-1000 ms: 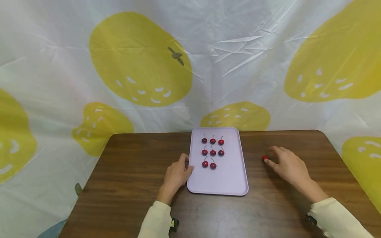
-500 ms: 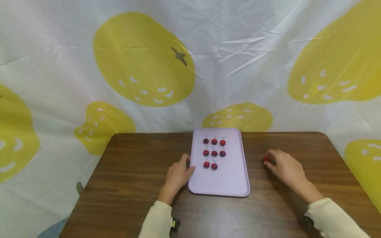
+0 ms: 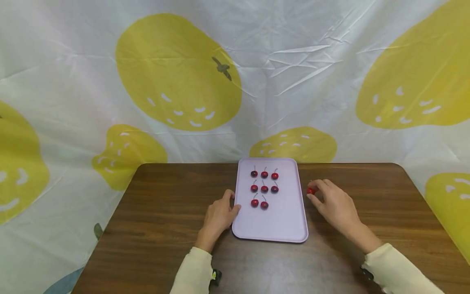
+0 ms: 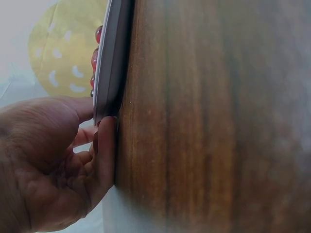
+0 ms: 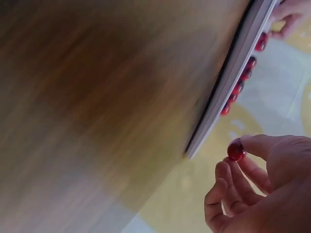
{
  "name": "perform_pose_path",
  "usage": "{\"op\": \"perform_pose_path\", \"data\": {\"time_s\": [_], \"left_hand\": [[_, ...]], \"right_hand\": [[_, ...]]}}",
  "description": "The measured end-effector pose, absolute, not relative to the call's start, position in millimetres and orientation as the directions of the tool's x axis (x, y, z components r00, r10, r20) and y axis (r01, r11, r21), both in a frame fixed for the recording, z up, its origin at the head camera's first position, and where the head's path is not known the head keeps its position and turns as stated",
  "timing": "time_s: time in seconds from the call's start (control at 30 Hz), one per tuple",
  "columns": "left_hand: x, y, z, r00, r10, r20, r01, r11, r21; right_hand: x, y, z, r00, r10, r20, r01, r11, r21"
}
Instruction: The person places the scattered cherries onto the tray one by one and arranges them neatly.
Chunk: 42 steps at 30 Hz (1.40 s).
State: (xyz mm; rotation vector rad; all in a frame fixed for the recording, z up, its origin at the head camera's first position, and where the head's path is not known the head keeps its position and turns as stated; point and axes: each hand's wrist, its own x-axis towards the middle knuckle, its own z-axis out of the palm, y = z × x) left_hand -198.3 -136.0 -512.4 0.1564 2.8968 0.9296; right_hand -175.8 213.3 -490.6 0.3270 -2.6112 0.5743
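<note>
In the head view, my right hand (image 3: 335,206) pinches a red cherry (image 3: 311,190) just beyond the right edge of a pale lilac tray (image 3: 286,222). The right wrist view shows that cherry (image 5: 236,150) between thumb and fingertips, held clear of the table. My left hand (image 3: 219,213) grips the tray's left rim; in the left wrist view its thumb lies over the rim (image 4: 108,63) and a finger is at the underside. Stemmed cherries (image 3: 264,189) lie on the tray in two rows of three, with two more in the row nearest me.
The tray rests on a brown wood-grain table (image 3: 165,204), its far end by the table's back edge. Behind hangs a white cloth (image 3: 286,81) with large yellow fruit prints. Tray surface shows right of the two nearest cherries.
My right hand has taken hold of the cherry at the right and carried it left, close to the tray. The left hand stays at the tray's rim.
</note>
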Motion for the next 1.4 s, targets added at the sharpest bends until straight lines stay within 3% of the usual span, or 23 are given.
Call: {"op": "perform_pose_path", "data": {"time_s": [0.5, 1.4], "left_hand": [[-199, -136, -512, -0.991, 0.119, -0.055, 0.069, 0.828, 0.556], [-200, -137, -514, -0.991, 0.118, -0.065, 0.062, 0.828, 0.557]], "right_hand": [[-178, 161, -503, -0.877, -0.27, 0.396, -0.404, 0.862, -0.305], [-181, 144, -504, -0.85, -0.375, 0.371, -0.486, 0.83, -0.275]]}}
